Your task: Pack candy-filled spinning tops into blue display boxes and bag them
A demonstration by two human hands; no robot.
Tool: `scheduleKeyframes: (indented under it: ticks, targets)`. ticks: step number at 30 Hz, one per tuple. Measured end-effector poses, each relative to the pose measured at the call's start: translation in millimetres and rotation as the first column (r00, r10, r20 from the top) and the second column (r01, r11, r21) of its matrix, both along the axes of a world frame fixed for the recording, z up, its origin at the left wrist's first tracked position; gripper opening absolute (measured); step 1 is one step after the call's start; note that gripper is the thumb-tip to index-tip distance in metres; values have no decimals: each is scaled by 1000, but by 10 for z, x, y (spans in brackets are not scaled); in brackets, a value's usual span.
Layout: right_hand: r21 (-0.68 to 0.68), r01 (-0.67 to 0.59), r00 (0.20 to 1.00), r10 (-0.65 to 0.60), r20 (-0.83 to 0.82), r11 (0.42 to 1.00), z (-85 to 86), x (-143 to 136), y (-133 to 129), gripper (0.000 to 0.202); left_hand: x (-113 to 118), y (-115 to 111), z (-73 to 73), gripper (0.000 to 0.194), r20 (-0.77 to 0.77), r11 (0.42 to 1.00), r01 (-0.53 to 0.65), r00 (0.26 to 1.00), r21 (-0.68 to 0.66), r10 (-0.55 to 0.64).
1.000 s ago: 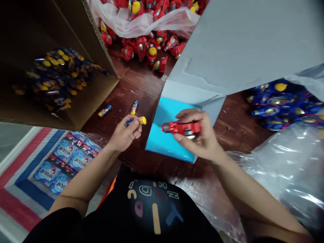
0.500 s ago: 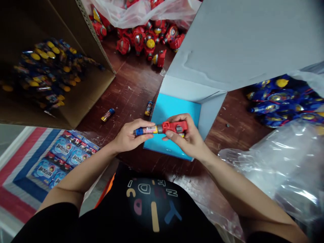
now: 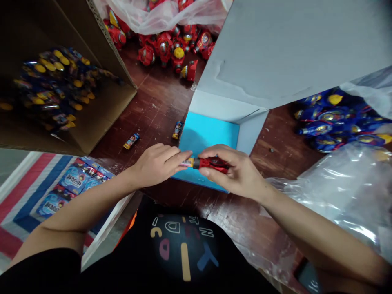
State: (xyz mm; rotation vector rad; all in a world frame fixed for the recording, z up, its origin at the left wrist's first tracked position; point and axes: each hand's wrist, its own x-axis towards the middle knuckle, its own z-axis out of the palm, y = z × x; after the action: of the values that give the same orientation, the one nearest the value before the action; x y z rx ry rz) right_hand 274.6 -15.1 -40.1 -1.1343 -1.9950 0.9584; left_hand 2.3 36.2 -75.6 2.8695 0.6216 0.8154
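Observation:
My left hand (image 3: 162,165) wraps round a small tube (image 3: 187,162) with a yellow end, most of it hidden under the fingers. The tube's yellow end meets the grey collar of a red toy (image 3: 212,164), which my right hand (image 3: 234,169) grips between thumb and fingers. Both hands are over the near part of a bright blue panel (image 3: 211,132) at the bottom of a white box. To the left of that panel, two similar blue and yellow tubes, one nearer (image 3: 131,141) and one beside the panel (image 3: 177,130), lie on the dark red-brown tabletop.
A cardboard box (image 3: 104,118) at left holds many tubes. Red toys (image 3: 165,47) pile up at the back under plastic. Blue toys (image 3: 330,116) and clear plastic (image 3: 346,196) are at right. The white box's tall wall (image 3: 284,49) rises behind; printed packs (image 3: 75,177) sit lower left.
My left hand has turned and slid right along the tube, covering more of it. The red toy has rotated in my right hand. The view has shifted slightly.

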Motion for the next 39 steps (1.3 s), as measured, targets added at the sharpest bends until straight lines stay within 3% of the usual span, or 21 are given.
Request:
scheduleKeyframes:
  ticks: [4,8,10,12,13,14,15,17,19,21,22,24,26,27,28,29,30,32,33,36,39]
  targets:
    - [30,-52,998,51,31,998,41,12,-111,57,16,-50,67,29,-72,999,2,997,38,1]
    - [317,-25,992,-16,126,948,92,24,-231,25,59,-144,157,32,0,958,122,992,-258,-126]
    - [497,-135,982,50,180,857,135,32,-268,22,67,-173,243,32,69,747,254,960,-614,-270]
    - [621,-252,963,126,240,742,169,26,-294,22,65,-185,322,35,174,366,324,905,-872,-387]
    - [640,-274,959,149,243,718,179,15,-303,21,64,-187,343,36,199,241,315,892,-918,-406]
    - [613,-247,967,150,206,750,183,-1,-309,19,63,-186,346,37,184,227,293,897,-929,-402]
    - [514,-179,983,127,135,839,186,-21,-309,15,65,-185,330,37,133,321,263,918,-910,-373]
    - [75,0,1000,2,-20,997,193,-44,-284,11,74,-177,248,36,2,667,168,970,-726,-242]
    - [-393,74,991,-110,-70,916,209,-10,-227,23,87,-161,143,39,-39,881,87,992,-465,-119]
    - [-535,10,993,-73,-97,845,230,103,-156,49,102,-136,76,40,-2,905,80,996,-417,-89]
    - [-478,-22,995,-27,-95,878,239,181,-126,71,111,-123,68,39,28,866,96,995,-491,-95]
    - [-204,-82,997,82,-8,975,254,349,-89,103,135,-102,96,38,105,676,134,991,-725,-85]
    - [98,-132,986,121,111,986,277,491,-82,103,164,-96,145,47,186,400,201,980,-894,-75]
    - [187,-145,982,119,144,972,295,546,-83,96,178,-99,160,50,215,310,227,974,-923,-73]
    - [237,-145,982,110,155,961,317,590,-80,90,189,-108,160,52,236,308,242,970,-920,-57]
    - [274,-126,984,85,157,953,341,625,-69,86,199,-124,142,52,242,400,228,970,-888,-15]
    - [318,-87,984,31,177,944,361,651,-45,84,209,-148,105,50,242,563,175,969,-808,46]
    - [426,39,948,-168,270,904,363,670,54,79,247,-227,-24,55,250,880,-8,957,-476,144]
    - [485,118,906,-293,304,866,335,658,130,75,285,-281,-109,60,231,957,-62,964,-284,131]
    - [535,302,757,-539,369,789,151,514,417,67,500,-475,-392,40,1,999,42,999,12,-42]
    - [492,275,690,-526,498,826,3,292,643,62,780,-616,-612,26,-101,999,24,995,-22,-26]
